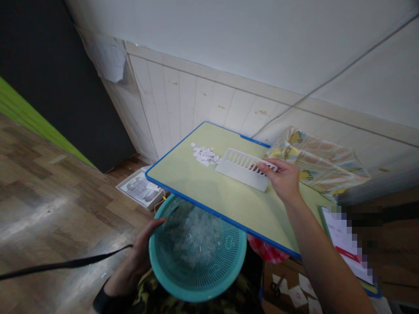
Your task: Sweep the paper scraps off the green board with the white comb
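Observation:
My right hand (282, 176) grips one end of a white slotted plastic panel (240, 176), its thumb on top near the slots. The panel is tilted over the pale green tabletop (183, 168), its far end beside a small heap of white paper scraps (205, 155). Below the table's front edge, a turquoise plastic basket (198, 294) stands close to my body. Clear, shiny bits (199, 233) lie inside it; what they are I cannot make out. My left hand (147, 237) is closed on the basket's left rim, with most fingers hidden.
Against the panelled wall stands a box with a patterned cover (310, 157). A printed sheet (343, 244) lies at the table's right end. Scissors (278, 285) and paper cards (297, 296) are lower right. A flat white box (140, 189) rests on the wooden floor.

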A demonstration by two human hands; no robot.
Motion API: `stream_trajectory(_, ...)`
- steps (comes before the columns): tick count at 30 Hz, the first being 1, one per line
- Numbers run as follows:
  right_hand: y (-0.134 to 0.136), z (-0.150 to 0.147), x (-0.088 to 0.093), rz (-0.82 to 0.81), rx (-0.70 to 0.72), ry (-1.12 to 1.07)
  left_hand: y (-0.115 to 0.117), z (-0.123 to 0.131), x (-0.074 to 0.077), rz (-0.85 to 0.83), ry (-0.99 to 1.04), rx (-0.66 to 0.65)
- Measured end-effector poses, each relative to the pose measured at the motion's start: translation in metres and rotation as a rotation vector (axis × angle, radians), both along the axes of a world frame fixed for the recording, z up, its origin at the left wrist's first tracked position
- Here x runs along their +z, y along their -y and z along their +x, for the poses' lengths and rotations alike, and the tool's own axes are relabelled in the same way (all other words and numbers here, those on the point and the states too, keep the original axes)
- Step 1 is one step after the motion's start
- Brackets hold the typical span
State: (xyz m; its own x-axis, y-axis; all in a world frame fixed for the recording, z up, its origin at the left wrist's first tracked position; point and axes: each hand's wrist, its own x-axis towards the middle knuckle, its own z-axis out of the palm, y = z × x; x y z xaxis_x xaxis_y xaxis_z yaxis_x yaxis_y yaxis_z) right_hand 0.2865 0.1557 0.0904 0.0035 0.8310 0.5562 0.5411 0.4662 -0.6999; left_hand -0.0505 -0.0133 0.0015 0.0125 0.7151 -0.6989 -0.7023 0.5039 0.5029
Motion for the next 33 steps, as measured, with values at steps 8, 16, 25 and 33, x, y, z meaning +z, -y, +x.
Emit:
stream_trajectory(8, 0.006, -0.004, 0.001, -0.074, 0.144, 0.0, -0.001, 0.001, 0.001, 0.004, -0.007, 0.013)
stream_trajectory(16, 0.01, -0.01, 0.003, -0.109, 0.164, -0.035, -0.002, 0.002, 0.003, -0.009, -0.007, 0.004)
stream_trajectory(25, 0.016, -0.017, -0.001, -0.151, 0.175, -0.063, 0.001, 0.0, 0.002, 0.012, -0.022, -0.02)
stream_trajectory(33, 0.024, -0.025, -0.005, -0.207, 0.202, -0.069, -0.001, -0.001, 0.0, 0.009, 0.022, -0.013)
